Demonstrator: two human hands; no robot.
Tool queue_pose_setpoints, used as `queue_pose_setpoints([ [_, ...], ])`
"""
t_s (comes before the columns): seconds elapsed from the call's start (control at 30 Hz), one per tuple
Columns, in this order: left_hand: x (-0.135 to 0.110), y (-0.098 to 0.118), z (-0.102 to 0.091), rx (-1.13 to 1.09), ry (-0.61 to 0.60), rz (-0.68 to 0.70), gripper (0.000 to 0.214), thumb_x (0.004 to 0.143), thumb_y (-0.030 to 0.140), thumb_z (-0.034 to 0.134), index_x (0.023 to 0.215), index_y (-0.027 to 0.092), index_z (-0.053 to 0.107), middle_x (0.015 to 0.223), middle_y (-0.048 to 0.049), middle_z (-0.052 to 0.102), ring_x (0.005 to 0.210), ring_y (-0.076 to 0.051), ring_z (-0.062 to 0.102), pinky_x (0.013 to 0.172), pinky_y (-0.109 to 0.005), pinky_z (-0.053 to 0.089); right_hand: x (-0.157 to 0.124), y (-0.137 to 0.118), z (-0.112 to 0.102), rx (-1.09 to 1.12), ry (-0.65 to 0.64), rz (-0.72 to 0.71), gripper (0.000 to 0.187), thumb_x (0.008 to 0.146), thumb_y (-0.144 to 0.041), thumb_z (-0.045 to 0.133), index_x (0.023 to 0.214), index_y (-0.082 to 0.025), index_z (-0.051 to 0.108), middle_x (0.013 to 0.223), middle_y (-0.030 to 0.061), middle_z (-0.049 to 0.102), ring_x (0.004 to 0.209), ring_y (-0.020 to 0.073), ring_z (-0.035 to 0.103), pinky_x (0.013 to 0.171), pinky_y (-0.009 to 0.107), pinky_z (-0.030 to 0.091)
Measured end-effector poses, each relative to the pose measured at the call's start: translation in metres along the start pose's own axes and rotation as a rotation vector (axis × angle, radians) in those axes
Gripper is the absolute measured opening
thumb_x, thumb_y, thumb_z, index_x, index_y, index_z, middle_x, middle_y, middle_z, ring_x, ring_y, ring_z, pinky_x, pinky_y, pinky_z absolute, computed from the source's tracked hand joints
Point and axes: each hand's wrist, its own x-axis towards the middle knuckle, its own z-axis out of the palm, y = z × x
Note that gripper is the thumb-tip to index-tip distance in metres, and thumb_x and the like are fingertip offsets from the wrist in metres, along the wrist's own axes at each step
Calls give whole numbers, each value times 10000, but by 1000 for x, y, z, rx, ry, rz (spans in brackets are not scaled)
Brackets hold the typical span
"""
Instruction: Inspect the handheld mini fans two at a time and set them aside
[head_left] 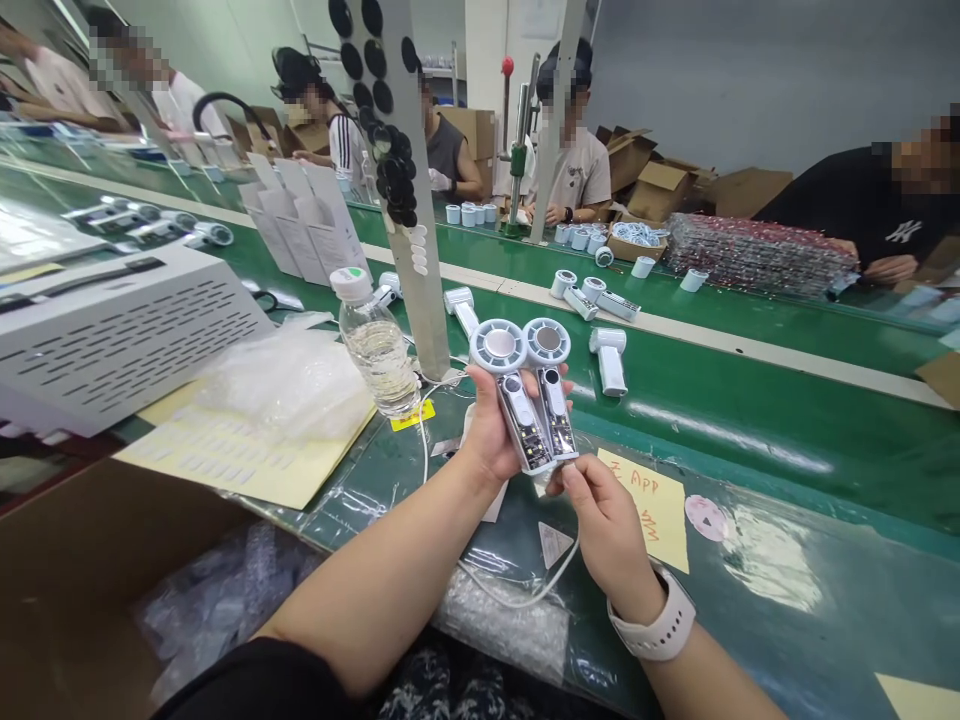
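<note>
My left hand [487, 430] is closed around two small white handheld fans [529, 390], held side by side and upright, their round heads on top. My right hand [600, 520], with a white watch on the wrist, pinches the bottom end of the right fan's handle. A white cable [517, 595] runs below the hands across the green bench. A similar fan [609, 360] lies on the green belt just beyond the hands.
A water bottle [379, 345] stands left of the hands beside a clear plastic bag [285, 385] on yellow sheets. A white ventilated machine [112, 330] sits far left, a cardboard box [90, 580] near left. More fans lie on the belt [750, 400]. Several people sit across it.
</note>
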Motion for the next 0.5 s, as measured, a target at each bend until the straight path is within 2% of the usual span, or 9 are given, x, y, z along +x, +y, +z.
queue_pose_setpoints([
  [0.1, -1, 0, 0, 26, -28, 14, 701, 507, 845, 725, 594, 161, 599, 1043, -90, 732, 929, -255, 702, 750, -339, 563, 1, 1, 0, 63, 13, 47, 481, 905, -652, 568, 675, -230, 546, 592, -9, 567, 597, 168, 549, 610, 310, 435],
  [0.23, -4, -3, 1, 150, -34, 74, 712, 473, 845, 733, 601, 150, 640, 1028, -93, 727, 898, -237, 694, 723, -304, 559, 2, 4, 4, 273, 15, 187, 531, 842, -705, 621, 633, -237, 483, 428, -74, 426, 413, 130, 478, 482, 280, 388],
  [0.37, -6, -7, 2, 178, -31, 89, 720, 464, 854, 720, 603, 151, 657, 1028, -94, 726, 872, -218, 680, 720, -291, 552, 1, 9, 8, 384, 37, 223, 533, 817, -690, 668, 626, -235, 465, 405, -86, 411, 379, 120, 471, 452, 267, 362],
  [0.5, -5, -9, 1, 181, -6, 75, 727, 450, 857, 721, 595, 148, 653, 1017, -99, 721, 900, -235, 681, 714, -292, 546, 3, 16, 8, 348, 34, 199, 523, 849, -687, 632, 639, -234, 475, 442, -65, 469, 436, 132, 496, 513, 283, 397],
])
